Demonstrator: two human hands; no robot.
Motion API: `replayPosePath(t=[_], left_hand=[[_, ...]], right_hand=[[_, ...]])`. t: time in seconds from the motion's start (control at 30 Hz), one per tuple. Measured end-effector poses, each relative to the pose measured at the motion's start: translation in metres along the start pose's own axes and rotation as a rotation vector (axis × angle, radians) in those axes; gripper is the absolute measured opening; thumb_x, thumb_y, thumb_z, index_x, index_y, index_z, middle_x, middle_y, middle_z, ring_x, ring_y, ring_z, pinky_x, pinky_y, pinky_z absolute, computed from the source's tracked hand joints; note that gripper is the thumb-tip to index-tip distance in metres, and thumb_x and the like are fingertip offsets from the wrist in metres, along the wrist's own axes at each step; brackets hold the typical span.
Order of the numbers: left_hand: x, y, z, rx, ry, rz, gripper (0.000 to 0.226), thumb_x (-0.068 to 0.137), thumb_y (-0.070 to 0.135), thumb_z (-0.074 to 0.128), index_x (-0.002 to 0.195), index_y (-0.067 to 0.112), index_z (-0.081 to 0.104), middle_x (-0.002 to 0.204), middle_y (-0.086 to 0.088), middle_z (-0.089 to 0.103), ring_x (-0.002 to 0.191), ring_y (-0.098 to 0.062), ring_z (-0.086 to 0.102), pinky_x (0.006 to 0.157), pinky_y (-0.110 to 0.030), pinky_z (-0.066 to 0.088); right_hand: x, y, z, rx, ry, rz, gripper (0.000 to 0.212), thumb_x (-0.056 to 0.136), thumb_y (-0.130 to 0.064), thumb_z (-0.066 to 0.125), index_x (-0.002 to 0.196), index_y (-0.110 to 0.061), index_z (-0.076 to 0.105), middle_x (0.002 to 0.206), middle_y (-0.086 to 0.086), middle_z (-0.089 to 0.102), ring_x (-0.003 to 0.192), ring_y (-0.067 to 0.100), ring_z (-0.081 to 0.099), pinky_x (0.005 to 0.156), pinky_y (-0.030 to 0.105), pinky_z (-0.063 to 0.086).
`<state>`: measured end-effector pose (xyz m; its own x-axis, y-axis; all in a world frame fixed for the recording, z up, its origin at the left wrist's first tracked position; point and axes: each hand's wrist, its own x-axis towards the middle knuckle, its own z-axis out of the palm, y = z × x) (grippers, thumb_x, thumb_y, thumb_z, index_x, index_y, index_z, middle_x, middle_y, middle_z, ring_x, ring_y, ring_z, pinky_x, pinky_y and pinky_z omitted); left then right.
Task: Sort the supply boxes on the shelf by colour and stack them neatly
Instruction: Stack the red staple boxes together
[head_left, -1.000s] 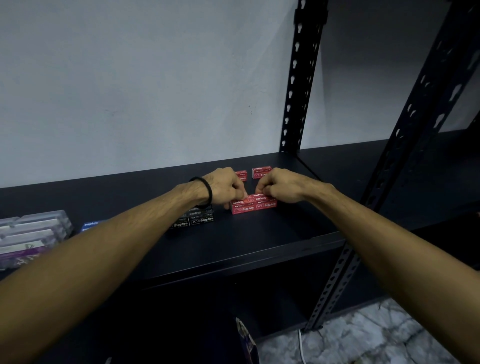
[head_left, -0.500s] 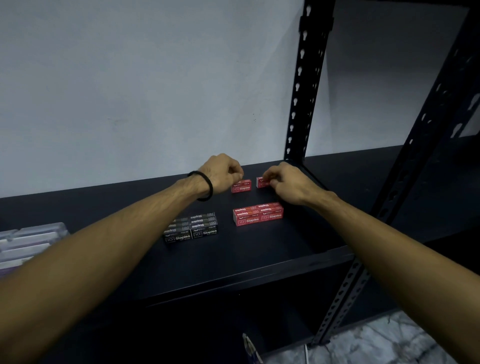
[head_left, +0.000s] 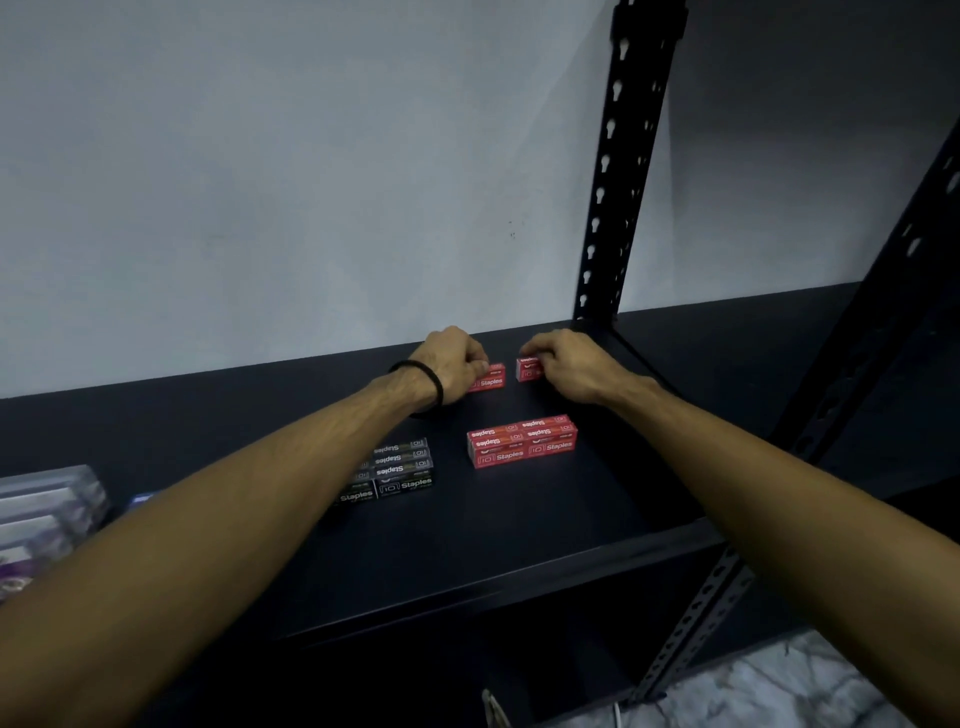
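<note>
On the black shelf (head_left: 519, 530) a neat block of red staple boxes (head_left: 522, 441) lies mid-right, and a block of black staple boxes (head_left: 397, 470) lies to its left. Farther back, near the wall, are two single red boxes. My left hand (head_left: 453, 366), with a black band on the wrist, is closed on the left red box (head_left: 489, 379). My right hand (head_left: 566, 364) is closed on the right red box (head_left: 527, 368). Both boxes still touch the shelf.
Clear plastic cases with purple labels (head_left: 47, 514) sit at the shelf's far left, beside a bit of a blue box (head_left: 139, 500). A black perforated upright (head_left: 623, 171) stands at the back right, another (head_left: 857, 395) at the front right. The pale wall runs behind.
Both hands left the red block at the shelf's middle and reached back to the two single red boxes by the wall, closing on them.
</note>
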<state>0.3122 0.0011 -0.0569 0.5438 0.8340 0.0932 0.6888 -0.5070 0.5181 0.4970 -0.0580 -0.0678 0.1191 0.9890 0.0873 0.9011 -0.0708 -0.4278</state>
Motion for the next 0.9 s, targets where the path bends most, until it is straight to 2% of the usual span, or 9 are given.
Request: replayPosePath(t=[0.07,0.17,0.33,0.53,0.67,0.8,0.9], left_hand=[[0.001,-0.001,0.001,-0.007,0.007,0.006,0.017,0.094,0.02,0.059,0.103,0.013,0.071,0.084,0.003,0.065,0.063,0.0,0.053,0.054,-0.013,0.038],[0.002,-0.002,0.002,-0.018,0.006,0.014,0.016,0.093,0.02,0.059,0.101,0.014,0.072,0.086,0.002,0.067,0.062,0.0,0.053,0.055,-0.014,0.038],[0.002,-0.001,0.001,-0.044,-0.017,0.019,0.016,0.094,0.022,0.059,0.101,0.016,0.072,0.065,0.013,0.056,0.062,0.0,0.053,0.052,-0.014,0.035],[0.001,0.0,0.001,-0.054,-0.012,0.012,0.016,0.093,0.021,0.06,0.101,0.016,0.073,0.063,0.014,0.056,0.061,0.0,0.053,0.051,-0.012,0.034],[-0.001,0.001,0.0,-0.066,-0.031,0.005,0.015,0.093,0.02,0.06,0.099,0.017,0.073,0.062,0.015,0.057,0.06,0.0,0.055,0.05,-0.013,0.036],[-0.002,0.001,-0.003,-0.085,-0.059,-0.021,0.014,0.092,0.02,0.059,0.094,0.019,0.073,0.059,0.008,0.063,0.054,-0.004,0.059,0.048,-0.016,0.041],[-0.005,0.001,-0.004,-0.087,-0.09,-0.024,0.014,0.093,0.022,0.059,0.095,0.019,0.072,0.062,0.001,0.067,0.054,-0.008,0.062,0.052,-0.02,0.045]], right_hand=[[0.002,0.0,-0.001,0.037,-0.022,0.003,0.04,0.096,-0.007,0.04,0.124,-0.019,0.065,0.13,0.002,0.063,0.115,0.016,0.058,0.103,0.035,0.045],[0.003,-0.001,-0.002,0.055,-0.036,-0.015,0.037,0.097,-0.007,0.04,0.119,-0.018,0.067,0.124,0.002,0.065,0.107,0.014,0.06,0.094,0.028,0.046],[0.002,-0.005,-0.001,0.103,-0.075,-0.031,0.035,0.099,-0.01,0.039,0.117,-0.02,0.067,0.115,0.0,0.065,0.1,0.012,0.06,0.087,0.027,0.047],[0.002,-0.007,0.001,0.145,-0.083,-0.043,0.034,0.1,-0.012,0.039,0.115,-0.023,0.067,0.108,-0.004,0.066,0.096,0.007,0.061,0.082,0.024,0.045],[0.004,-0.005,0.0,0.191,-0.064,-0.021,0.027,0.1,-0.015,0.045,0.11,-0.024,0.068,0.108,-0.005,0.066,0.095,0.006,0.061,0.084,0.025,0.047],[0.003,-0.003,-0.007,0.265,-0.113,0.016,0.02,0.099,-0.017,0.051,0.097,-0.026,0.07,0.104,-0.004,0.069,0.096,0.009,0.064,0.087,0.028,0.051],[0.0,-0.004,-0.011,0.281,-0.153,0.023,0.02,0.098,-0.016,0.053,0.092,-0.026,0.071,0.097,-0.006,0.07,0.088,0.007,0.063,0.077,0.025,0.048]])
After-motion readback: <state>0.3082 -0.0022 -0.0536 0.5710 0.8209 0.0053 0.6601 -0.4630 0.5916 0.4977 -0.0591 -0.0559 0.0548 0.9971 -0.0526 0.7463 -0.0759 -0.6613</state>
